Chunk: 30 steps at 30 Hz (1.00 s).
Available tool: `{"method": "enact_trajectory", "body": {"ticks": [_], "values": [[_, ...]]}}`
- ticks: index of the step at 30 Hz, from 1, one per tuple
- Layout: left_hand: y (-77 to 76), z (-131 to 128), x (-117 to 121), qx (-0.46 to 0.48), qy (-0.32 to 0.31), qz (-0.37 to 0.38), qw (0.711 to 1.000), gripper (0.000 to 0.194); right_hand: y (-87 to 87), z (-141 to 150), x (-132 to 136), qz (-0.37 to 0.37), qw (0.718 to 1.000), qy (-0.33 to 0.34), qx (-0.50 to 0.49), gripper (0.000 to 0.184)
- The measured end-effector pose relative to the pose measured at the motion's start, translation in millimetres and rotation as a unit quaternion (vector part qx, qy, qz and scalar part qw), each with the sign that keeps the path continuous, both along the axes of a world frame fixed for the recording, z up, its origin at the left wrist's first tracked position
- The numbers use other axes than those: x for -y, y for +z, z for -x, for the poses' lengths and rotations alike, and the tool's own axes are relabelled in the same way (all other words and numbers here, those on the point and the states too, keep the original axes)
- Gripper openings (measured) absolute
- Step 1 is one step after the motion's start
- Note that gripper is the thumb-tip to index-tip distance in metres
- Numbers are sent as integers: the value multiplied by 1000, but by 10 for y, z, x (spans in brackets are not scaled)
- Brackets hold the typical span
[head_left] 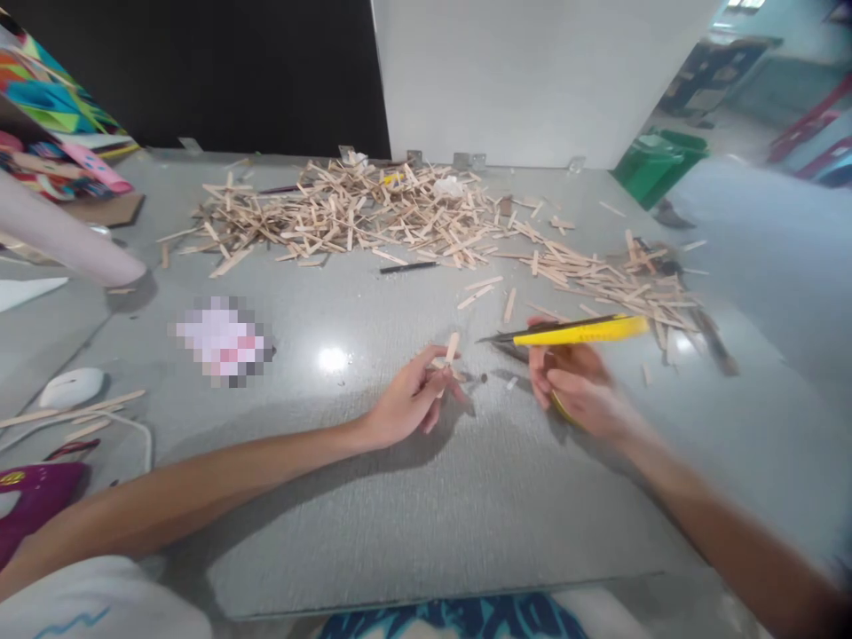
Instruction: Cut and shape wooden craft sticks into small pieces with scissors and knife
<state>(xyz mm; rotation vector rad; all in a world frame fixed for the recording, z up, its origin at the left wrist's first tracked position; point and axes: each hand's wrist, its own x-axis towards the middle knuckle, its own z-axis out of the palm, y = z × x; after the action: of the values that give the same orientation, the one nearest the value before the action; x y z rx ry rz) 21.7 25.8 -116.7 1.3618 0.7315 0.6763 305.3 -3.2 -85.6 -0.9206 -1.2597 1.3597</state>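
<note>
1. Left hand [409, 401]: pinching 1 pale, flat wooden stick piece [453, 346] above grey, textured tabletop [333, 541].
2. Right hand [586, 390]: fingers curled round yellow-handled, dark-nosed metal pliers [579, 332], tip near piece, not touching.
3. Flat wooden sticks [319, 217] heaped behind.

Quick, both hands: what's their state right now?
Left hand: closed, holding a small wooden stick.
Right hand: closed, holding a yellow-handled tool.

Pale stick [453, 344] near yellow-handled pliers [579, 333]
</note>
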Motion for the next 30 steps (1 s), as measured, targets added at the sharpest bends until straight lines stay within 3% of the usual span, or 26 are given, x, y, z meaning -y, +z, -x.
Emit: {"method": "enact_trajectory", "body": {"ticks": [4,8,12,17,19,21,30], "values": [[4,-33,40,7,13,4,1000,33,-70,74,91,-29,984,-116,130,20],[-25,-43,68,29,-16,29,999,27,-93,191,163,-54,983,-120,126,33],[-17,-28,72,26,-55,27,998,24,-65,270,217,-93,956,-165,226,21],[19,-34,68,8,-83,54,995,26,14,339,277,-141,930,-77,330,15],[24,-39,61,4,-89,65,994,22,17,378,281,-205,914,-90,338,8],[30,-39,49,-1,-99,69,993,18,5,417,276,-243,905,-102,334,13],[73,-39,29,-15,-121,75,990,14,-54,418,242,-226,912,-60,337,18]]}}
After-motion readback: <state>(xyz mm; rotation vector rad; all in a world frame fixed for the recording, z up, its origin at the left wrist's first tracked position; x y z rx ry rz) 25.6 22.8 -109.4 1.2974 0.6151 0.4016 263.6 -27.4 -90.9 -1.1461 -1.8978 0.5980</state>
